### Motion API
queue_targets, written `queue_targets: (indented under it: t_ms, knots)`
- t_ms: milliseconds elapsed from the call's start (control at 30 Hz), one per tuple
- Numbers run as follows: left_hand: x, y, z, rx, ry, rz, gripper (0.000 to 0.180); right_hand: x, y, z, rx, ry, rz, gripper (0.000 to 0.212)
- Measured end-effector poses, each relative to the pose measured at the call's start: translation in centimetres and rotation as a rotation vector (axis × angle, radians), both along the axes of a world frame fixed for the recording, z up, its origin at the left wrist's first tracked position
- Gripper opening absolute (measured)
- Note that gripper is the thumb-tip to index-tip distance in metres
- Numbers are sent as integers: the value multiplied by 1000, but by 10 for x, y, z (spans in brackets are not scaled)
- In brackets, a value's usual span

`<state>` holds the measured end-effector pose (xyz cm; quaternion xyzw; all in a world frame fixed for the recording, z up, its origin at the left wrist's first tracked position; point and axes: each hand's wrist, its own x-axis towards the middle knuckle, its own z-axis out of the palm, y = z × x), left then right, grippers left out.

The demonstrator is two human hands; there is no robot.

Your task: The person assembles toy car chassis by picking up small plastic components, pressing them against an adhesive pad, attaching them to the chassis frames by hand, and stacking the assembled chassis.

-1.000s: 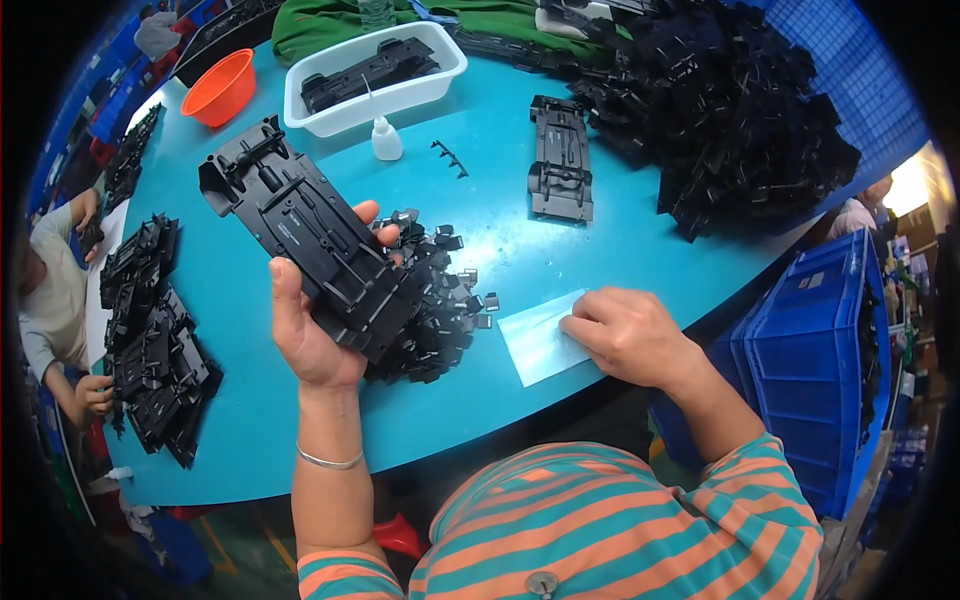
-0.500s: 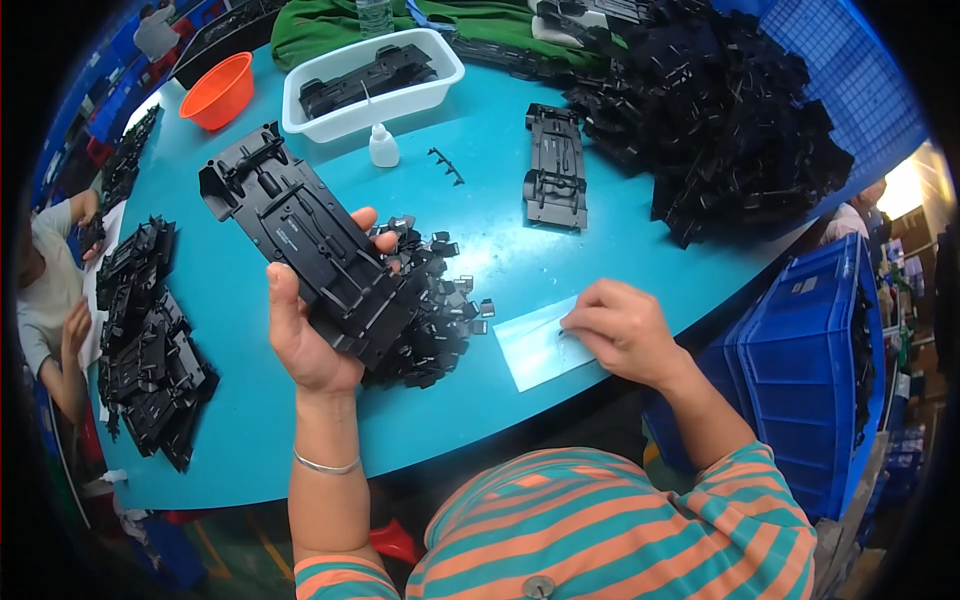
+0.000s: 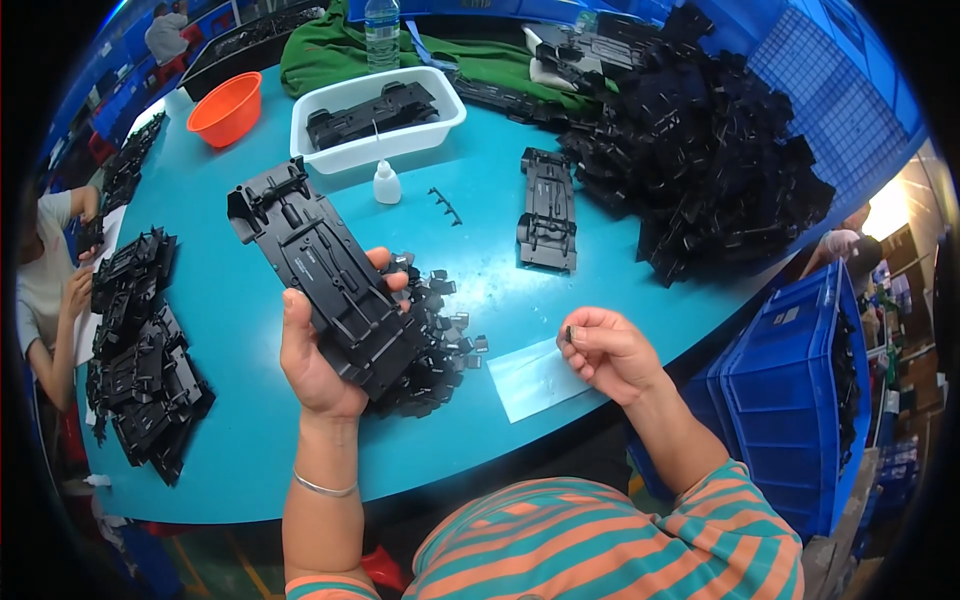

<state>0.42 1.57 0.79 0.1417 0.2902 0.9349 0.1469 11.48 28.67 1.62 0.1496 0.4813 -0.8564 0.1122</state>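
Note:
My left hand (image 3: pixel 325 360) is wrapped round a black plastic toy car chassis (image 3: pixel 325 270), held tilted above the table with its moulded side up. Under and beside it lies a heap of small black plastic parts (image 3: pixel 440 350), partly hidden by the chassis. My right hand (image 3: pixel 610 355) is closed in a pinch on a small dark part (image 3: pixel 569 334), too small to name exactly. Just below that hand a shiny silvery sheet (image 3: pixel 530 385) lies on the table. Another black chassis (image 3: pixel 548 210) rests flat farther back.
A white tub (image 3: pixel 455 115) holding a chassis stands at the back, near a small white dropper bottle (image 3: pixel 386 185) and an orange bowl (image 3: pixel 225 110). Chassis are piled at the far right (image 3: pixel 700 170) and left (image 3: pixel 150 370). Blue crates (image 3: pixel 785 390) stand to the right; a person (image 3: pixel 45 280) sits at left.
My right hand has lifted off the silvery sheet and turned, now showing a small dark part between its fingertips. The chassis in my left hand has shifted slightly; the whole view has tilted a little.

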Motion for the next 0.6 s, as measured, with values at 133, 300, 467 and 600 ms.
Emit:
queue_targets:
  t_ms: [133, 300, 467, 600]
  knots:
    - [2, -1, 0, 1, -1, -4, 69, 0, 0, 0, -73, -25, 13, 6]
    - [0, 0, -1, -3, -12, -10, 70, 2, 1, 2, 455, 151, 43, 10]
    - [0, -1, 4, -17, -30, 3, 69, -2, 5, 11, 1699, 877, 347, 14]
    - [-1, 2, 1, -26, -12, 5, 68, 1, 2, 3, 1835, 957, 497, 11]
